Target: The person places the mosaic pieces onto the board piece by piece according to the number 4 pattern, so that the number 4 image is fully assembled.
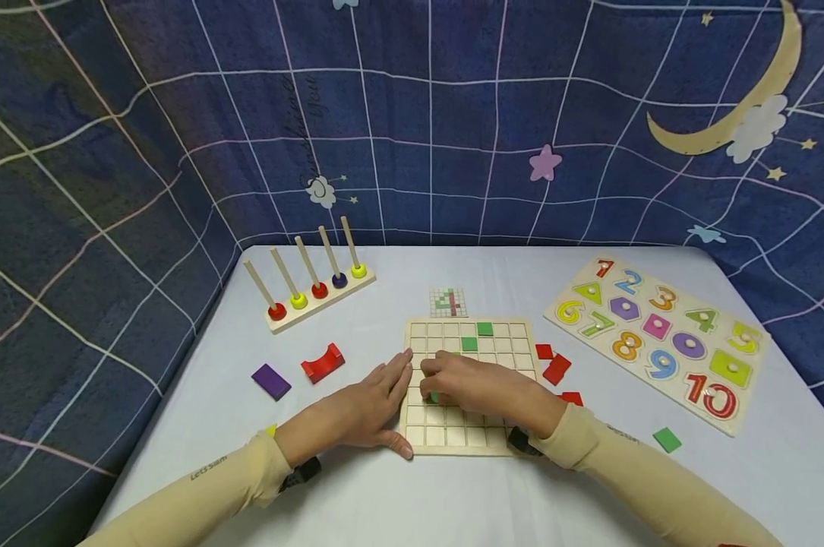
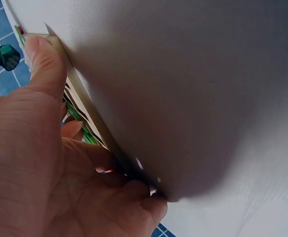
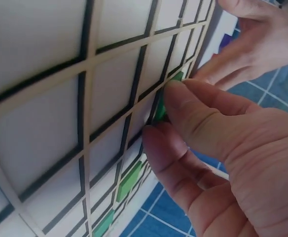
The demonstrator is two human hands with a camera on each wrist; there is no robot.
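A wooden grid board lies on the white table. My left hand rests along its left edge with fingers extended; in the left wrist view the thumb touches the frame near a corner. Over the board's left half, my right hand pinches a green square tile between thumb and fingertips, right at a grid cell. Green tiles sit in cells near the far side, one a row nearer. My right hand hides part of the middle rows.
Behind the board lies a small pattern card. Red tiles and a green tile lie to the right, beside a number puzzle. Leftward are a peg stand, a red arch block and a purple block.
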